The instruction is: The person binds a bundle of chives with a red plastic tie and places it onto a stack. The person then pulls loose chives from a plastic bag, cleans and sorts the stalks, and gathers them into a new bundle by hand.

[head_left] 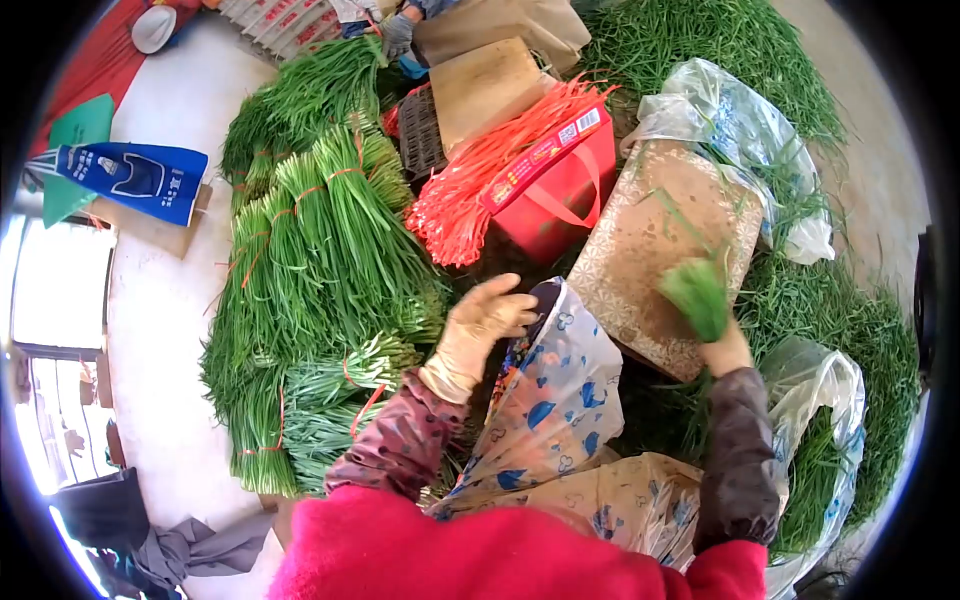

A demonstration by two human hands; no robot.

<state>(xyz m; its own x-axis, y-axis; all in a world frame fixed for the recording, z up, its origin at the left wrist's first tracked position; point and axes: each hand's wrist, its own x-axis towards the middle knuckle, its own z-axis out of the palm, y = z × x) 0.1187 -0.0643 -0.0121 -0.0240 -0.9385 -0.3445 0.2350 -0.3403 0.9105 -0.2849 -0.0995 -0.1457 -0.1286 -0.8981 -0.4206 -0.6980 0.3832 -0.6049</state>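
My left hand (487, 325), in a pale glove, is raised near the middle with its fingers apart and nothing in them. My right hand (727, 350) is closed around a small bunch of green stalks (697, 297), blurred by motion, over the lower right of a worn patterned board (640, 240). Left of my left hand lie large bundles of green stalks (330, 230) tied with red bands. A red bag (550, 215) topped with red plastic strips (455, 205) stands beyond my hands. A patterned plastic apron (560, 400) covers my lap.
Loose green stalks (820, 320) spread on the right, beside clear plastic bags (740, 110). At the top, another person's gloved hand (398, 34) is near the bundles. A brown board (485, 90) and a dark crate (420, 135) stand behind. A blue bag (135, 180) hangs left.
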